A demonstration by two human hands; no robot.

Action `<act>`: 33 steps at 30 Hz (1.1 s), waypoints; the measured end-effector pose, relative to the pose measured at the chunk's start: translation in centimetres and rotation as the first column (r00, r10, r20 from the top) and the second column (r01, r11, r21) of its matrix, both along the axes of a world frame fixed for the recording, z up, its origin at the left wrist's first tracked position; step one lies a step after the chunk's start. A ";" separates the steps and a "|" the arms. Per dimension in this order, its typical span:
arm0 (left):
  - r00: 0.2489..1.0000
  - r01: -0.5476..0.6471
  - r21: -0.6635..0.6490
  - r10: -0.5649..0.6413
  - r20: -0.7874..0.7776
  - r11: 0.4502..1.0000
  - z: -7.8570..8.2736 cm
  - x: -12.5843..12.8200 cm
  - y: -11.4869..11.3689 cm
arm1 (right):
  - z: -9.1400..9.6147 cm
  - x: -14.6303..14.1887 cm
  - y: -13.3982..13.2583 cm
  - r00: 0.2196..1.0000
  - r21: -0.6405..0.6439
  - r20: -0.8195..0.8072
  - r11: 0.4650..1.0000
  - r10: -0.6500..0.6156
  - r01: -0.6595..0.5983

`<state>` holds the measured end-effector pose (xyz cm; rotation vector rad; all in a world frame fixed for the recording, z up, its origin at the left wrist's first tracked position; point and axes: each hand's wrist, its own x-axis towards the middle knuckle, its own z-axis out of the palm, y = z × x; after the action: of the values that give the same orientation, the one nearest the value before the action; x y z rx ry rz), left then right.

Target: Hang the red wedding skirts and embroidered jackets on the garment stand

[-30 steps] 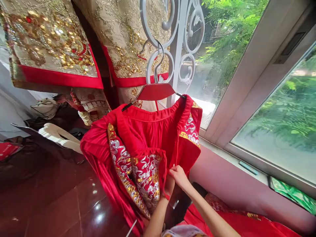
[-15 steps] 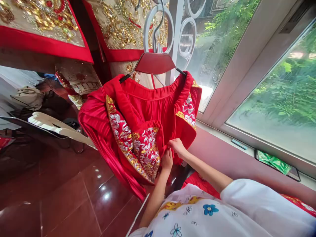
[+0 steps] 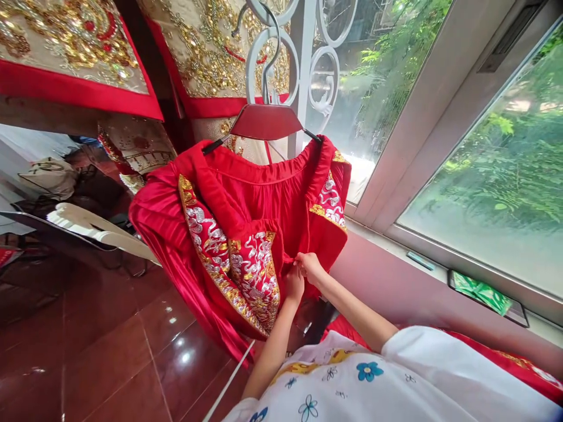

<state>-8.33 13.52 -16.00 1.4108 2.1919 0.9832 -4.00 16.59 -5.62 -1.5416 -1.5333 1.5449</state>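
A red pleated skirt [image 3: 268,196] with silver and gold embroidered panels [image 3: 253,266] hangs in front of me from a hanger [image 3: 266,121] with a dark red top and a metal hook. At the skirt's front opening, my left hand [image 3: 294,281] is closed on a thin red tie of the skirt. Pressed close beside it, my right hand [image 3: 309,266] pinches the same red tie. The fingers of both hands overlap, so the exact grip is partly hidden.
Gold-beaded garments [image 3: 220,53] with red borders hang behind, near a white scrolled metal frame [image 3: 272,64]. A window [image 3: 484,176] is on the right, its sill holding a phone-like item [image 3: 486,296] with a green packet. A cream chair-like piece [image 3: 101,231] stands left on the tiled floor [image 3: 109,351].
My hands have drawn closer together at the tie. The whole scene has shifted slightly left and down as the head view moved; the skirt stays on its hanger.
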 end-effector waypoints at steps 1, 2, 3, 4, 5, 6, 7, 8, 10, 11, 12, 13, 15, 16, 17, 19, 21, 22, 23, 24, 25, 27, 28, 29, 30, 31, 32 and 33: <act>1.000 0.004 -0.009 -0.004 -0.006 1.000 0.2 0.0 0.0 | 0.2 -0.3 0.0 1.000 0.003 0.017 1.000 -0.006 0.006; 1.000 0.007 -0.021 -0.007 -0.013 1.000 0.4 -0.1 -0.1 | 0.3 -0.5 0.0 0.999 0.015 0.035 1.000 -0.009 0.009; 1.000 0.008 -0.038 -0.009 -0.019 0.999 0.7 -0.1 -0.2 | 0.3 -0.6 0.0 0.998 0.036 0.055 0.999 -0.008 0.006; 1.000 0.009 -0.057 -0.011 -0.027 0.998 1.0 -0.1 -0.3 | 0.3 -0.7 0.0 0.997 0.064 0.076 0.998 -0.004 -0.001; 0.999 0.010 -0.080 -0.012 -0.035 0.997 1.5 -0.1 -0.4 | 0.3 -0.6 0.1 0.995 0.097 0.100 0.995 0.004 -0.014; 0.999 0.009 -0.107 -0.014 -0.044 0.994 2.1 0.0 -0.7 | 0.2 -0.3 0.2 0.992 0.133 0.127 0.991 0.016 -0.033; 0.998 0.010 -0.138 -0.017 -0.053 0.990 2.9 0.0 -1.1 | 0.3 0.1 0.2 0.987 0.173 0.159 0.983 0.028 -0.055; 0.998 0.012 -0.172 -0.023 -0.063 0.985 3.9 0.1 -1.6 | 0.4 0.5 0.3 0.980 0.214 0.194 0.974 0.034 -0.077; 0.996 0.027 -0.244 -0.047 -0.078 0.970 6.5 0.3 -3.1 | 1.1 1.5 0.2 0.963 0.304 0.268 0.948 0.012 -0.097; 0.995 0.036 -0.270 -0.061 -0.082 0.962 8.2 0.3 -3.9 | 1.7 1.8 0.2 0.947 0.376 0.320 0.921 -0.031 -0.097; 0.993 0.038 -0.288 -0.068 -0.096 0.957 10.1 0.4 -4.7 | 2.5 2.0 0.2 0.922 0.467 0.375 0.879 -0.096 -0.098; 0.991 0.028 -0.287 -0.064 -0.116 0.958 12.1 0.3 -5.3 | 3.4 2.1 0.2 0.890 0.562 0.420 0.821 -0.176 -0.103; 0.970 -0.092 -0.240 0.032 -0.243 0.966 16.3 -0.3 -5.6 | 5.4 1.8 0.6 0.820 0.715 0.463 0.688 -0.336 -0.122; 0.944 -0.169 -0.204 0.099 -0.315 0.964 18.0 -0.8 -5.2 | 6.3 1.4 1.1 0.796 0.760 0.462 0.638 -0.390 -0.129; 0.923 -0.226 -0.192 0.148 -0.354 0.955 19.5 -1.4 -4.5 | 7.2 1.1 1.8 0.784 0.782 0.455 0.611 -0.421 -0.126; 0.876 -0.328 -0.131 0.249 -0.413 0.935 21.1 -3.0 -2.5 | 8.4 0.5 3.9 0.770 0.799 0.456 0.586 -0.446 -0.134; 0.833 -0.401 -0.063 0.335 -0.441 0.914 21.3 -4.7 -0.3 | 9.0 0.3 6.2 0.759 0.798 0.474 0.583 -0.446 -0.155; 0.815 -0.426 -0.030 0.369 -0.448 0.904 21.1 -5.5 0.6 | 9.2 0.4 7.2 0.762 0.796 0.479 0.582 -0.437 -0.166; 0.803 -0.438 -0.003 0.389 -0.452 0.899 20.9 -6.2 1.2 | 9.2 0.6 8.0 0.778 0.797 0.472 0.578 -0.415 -0.175; 0.801 -0.433 0.017 0.394 -0.451 0.901 20.8 -6.8 1.4 | 9.3 0.9 8.4 0.811 0.803 0.448 0.569 -0.376 -0.179; 0.813 -0.411 0.035 0.384 -0.438 0.911 20.9 -7.1 1.4 | 9.4 1.3 8.5 0.859 0.811 0.405 0.557 -0.314 -0.179; 0.881 -0.298 0.085 0.308 -0.360 0.951 21.8 -7.2 0.5 | 9.6 1.8 7.5 0.959 0.838 0.259 0.521 -0.114 -0.164; 0.926 -0.209 0.138 0.241 -0.292 0.968 22.5 -6.9 -0.2 | 9.7 2.0 6.6 0.986 0.852 0.166 0.503 0.001 -0.144; 0.961 -0.117 0.217 0.165 -0.220 0.969 23.3 -6.4 -0.9 | 9.7 2.0 5.7 0.991 0.865 0.080 0.487 0.105 -0.121; 0.983 -0.038 0.304 0.091 -0.161 0.952 24.2 -5.9 -1.5 | 9.7 2.0 4.8 0.983 0.874 0.013 0.475 0.185 -0.101; 0.991 0.019 0.379 0.032 -0.128 0.925 24.9 -5.3 -1.9 | 9.6 1.8 4.2 0.970 0.878 -0.031 0.470 0.241 -0.088; 0.993 0.052 0.427 -0.003 -0.115 0.903 25.4 -4.8 -2.2 | 9.3 1.6 3.8 0.961 0.875 -0.057 0.476 0.271 -0.083; 0.994 0.067 0.445 -0.020 -0.110 0.893 25.7 -4.3 -2.3 | 9.0 1.4 3.6 0.957 0.867 -0.066 0.490 0.283 -0.085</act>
<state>-12.64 11.22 9.72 1.7319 2.0727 1.5026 -2.57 20.22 3.35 -0.6098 -1.9409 0.7059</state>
